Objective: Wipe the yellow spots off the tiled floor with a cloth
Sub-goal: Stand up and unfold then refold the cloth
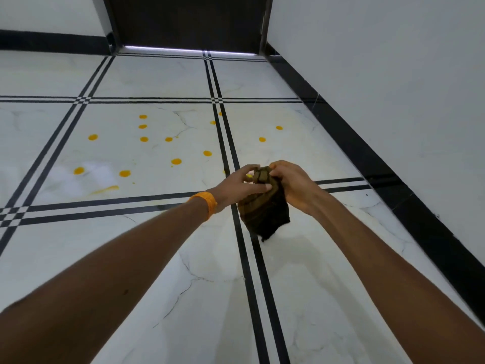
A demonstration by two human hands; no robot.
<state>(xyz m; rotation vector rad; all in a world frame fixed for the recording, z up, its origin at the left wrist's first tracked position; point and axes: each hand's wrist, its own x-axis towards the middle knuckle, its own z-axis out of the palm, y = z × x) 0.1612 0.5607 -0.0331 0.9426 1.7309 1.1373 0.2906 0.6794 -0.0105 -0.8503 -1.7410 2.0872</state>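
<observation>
A dark brown-olive cloth (pixel 265 214) hangs bunched in the air above the white marble floor (pixel 147 245). My left hand (pixel 238 183), with an orange band at the wrist, pinches its top from the left. My right hand (pixel 294 185) grips the top from the right. Several yellow spots (pixel 176 161) dot the tile ahead and to the left of my hands, with two more on the tile to the right (pixel 262 139). A yellow smear (pixel 106 189) lies near the closest black tile line.
Black double lines (pixel 252 285) divide the large tiles. A white wall with a black skirting (pixel 393 185) runs along the right. A dark door (pixel 189 22) stands at the far end, light showing under it.
</observation>
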